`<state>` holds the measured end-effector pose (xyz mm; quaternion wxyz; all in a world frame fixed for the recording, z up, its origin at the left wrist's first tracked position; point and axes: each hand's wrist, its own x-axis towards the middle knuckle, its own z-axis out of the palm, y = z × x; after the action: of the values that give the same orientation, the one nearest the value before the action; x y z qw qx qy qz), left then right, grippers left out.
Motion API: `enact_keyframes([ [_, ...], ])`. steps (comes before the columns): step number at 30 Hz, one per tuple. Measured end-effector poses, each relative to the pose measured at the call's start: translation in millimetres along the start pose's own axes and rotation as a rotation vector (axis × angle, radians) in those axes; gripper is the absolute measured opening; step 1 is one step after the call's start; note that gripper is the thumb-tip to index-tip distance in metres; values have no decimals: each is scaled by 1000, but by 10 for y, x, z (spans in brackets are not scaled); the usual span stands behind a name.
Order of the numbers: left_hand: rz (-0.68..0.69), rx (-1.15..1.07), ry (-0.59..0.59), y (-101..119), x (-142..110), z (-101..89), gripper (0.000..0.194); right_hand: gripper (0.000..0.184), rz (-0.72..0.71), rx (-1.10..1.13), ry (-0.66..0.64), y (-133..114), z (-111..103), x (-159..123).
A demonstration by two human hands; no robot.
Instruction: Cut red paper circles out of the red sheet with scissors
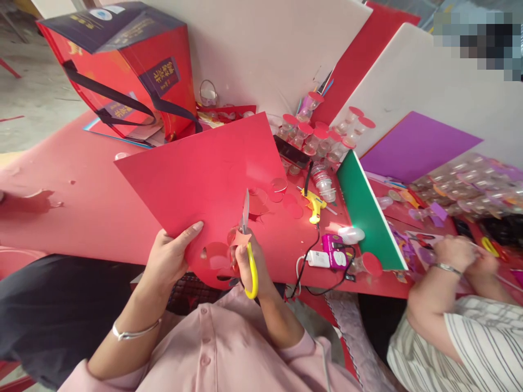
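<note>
A large sheet of red card (204, 169) is tilted above the red table, with my left hand (174, 250) gripping its near edge, thumb on top. My right hand (253, 267) is wrapped round a pair of scissors with yellow handles (252, 275); their blades (245, 209) point away from me over the card's right side. A small pale pink scrap (241, 238) lies against the scissors by my right thumb. Several cut red discs (293, 207) lie on the table right of the card. Part of the card's near edge is hidden behind my right hand.
A yellow glue gun (314, 205) lies to the right, its cord running to a power strip (335, 253). Plastic cups with red discs (304, 133) stand behind it. A green board (370, 212) separates off a co-worker's hands (457, 256). A red gift box (122, 71) stands back left.
</note>
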<state>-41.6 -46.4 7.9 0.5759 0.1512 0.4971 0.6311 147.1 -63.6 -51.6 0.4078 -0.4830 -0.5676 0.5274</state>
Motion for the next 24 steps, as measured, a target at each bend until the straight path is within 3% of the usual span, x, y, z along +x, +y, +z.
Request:
enact_keyframes([
  [18,-19,8,-12,57,3,-45,41,70,-47,-12,-12,-104,-33,-24],
  [24,-20,22,-3,73,28,-79,42,81,-20,-51,-28,-152,-35,-21],
])
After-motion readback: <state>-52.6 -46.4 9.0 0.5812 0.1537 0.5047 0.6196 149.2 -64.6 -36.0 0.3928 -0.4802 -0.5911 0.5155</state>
